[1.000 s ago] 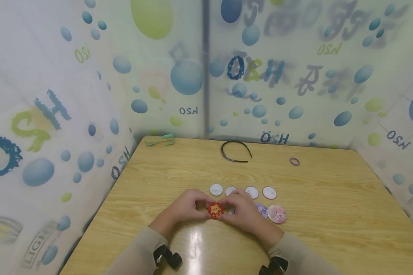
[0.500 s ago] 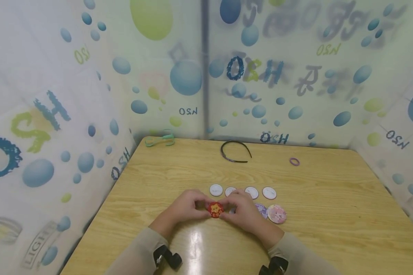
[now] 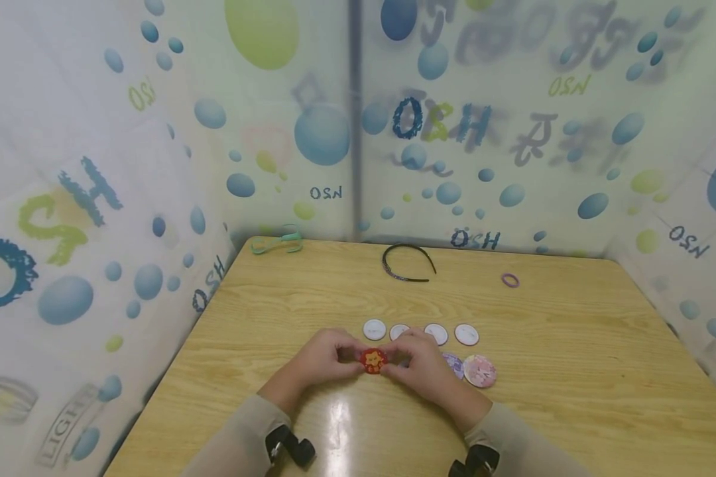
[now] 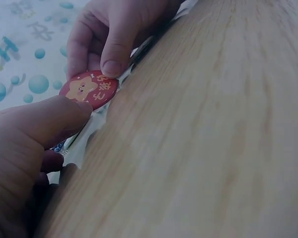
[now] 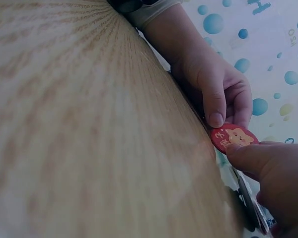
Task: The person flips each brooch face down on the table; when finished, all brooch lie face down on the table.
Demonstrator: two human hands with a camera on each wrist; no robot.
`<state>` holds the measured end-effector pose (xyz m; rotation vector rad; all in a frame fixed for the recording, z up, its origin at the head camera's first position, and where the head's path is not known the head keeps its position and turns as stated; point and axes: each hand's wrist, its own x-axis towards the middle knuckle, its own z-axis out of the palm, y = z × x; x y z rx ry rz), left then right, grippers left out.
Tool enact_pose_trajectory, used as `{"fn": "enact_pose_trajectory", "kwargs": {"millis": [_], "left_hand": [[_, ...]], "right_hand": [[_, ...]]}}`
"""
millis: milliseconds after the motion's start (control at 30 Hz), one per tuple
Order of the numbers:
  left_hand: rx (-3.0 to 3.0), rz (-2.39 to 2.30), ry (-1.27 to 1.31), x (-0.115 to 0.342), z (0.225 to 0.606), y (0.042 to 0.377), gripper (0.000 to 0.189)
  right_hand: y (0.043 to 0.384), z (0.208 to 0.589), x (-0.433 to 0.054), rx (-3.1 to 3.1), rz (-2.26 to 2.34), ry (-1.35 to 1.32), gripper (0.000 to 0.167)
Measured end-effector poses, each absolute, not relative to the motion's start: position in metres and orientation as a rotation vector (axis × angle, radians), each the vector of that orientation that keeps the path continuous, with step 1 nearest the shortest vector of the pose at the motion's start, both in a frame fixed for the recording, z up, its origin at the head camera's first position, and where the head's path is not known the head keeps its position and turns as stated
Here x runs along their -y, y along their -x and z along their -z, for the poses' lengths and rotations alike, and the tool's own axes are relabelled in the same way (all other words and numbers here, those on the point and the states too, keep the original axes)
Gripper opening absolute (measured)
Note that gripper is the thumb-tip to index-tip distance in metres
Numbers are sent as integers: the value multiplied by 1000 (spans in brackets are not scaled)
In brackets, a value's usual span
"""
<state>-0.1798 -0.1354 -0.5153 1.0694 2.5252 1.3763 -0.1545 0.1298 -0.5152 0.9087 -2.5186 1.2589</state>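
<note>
Between both hands is a round red badge [image 3: 373,361] with a yellow star figure and yellow lettering. My left hand [image 3: 329,358] pinches its left edge between thumb and fingers. On the opposite edge, my right hand [image 3: 418,366] pinches it the same way. The left wrist view shows the badge [image 4: 89,90] face up and tilted, a thumb on each side. In the right wrist view the badge [image 5: 233,137] is partly covered by the right thumb. A purple badge [image 3: 454,364] lies partly hidden behind the right hand, beside a pink badge [image 3: 480,371].
Several white-backed badges lie in a row beyond the hands, among them one at the left [image 3: 374,329] and one at the right [image 3: 467,334]. Farther back on the wooden table [image 3: 573,344] are a black headband [image 3: 385,264], a purple ring [image 3: 510,280] and a green glasses-like frame [image 3: 277,244].
The red badge has tilted gradually between the fingers, its face looking flatter and slightly higher in the head view. Both hands have stayed nearly in place.
</note>
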Motion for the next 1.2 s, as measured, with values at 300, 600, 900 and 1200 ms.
{"fn": "enact_pose_trajectory", "kwargs": {"millis": [300, 600, 900, 1200], "left_hand": [[-2548, -1380, -1056, 136, 515, 179, 23], [-2561, -1383, -1053, 135, 516, 179, 21], [-2582, -1382, -1084, 136, 517, 180, 19], [-2571, -1418, -1131, 135, 519, 182, 17]], "right_hand": [[155, 515, -129, 2491, -1251, -908, 24], [157, 519, -129, 2452, -1257, -911, 23], [158, 520, -129, 2427, -1285, -922, 21], [157, 518, -130, 2438, -1285, -909, 18]]}}
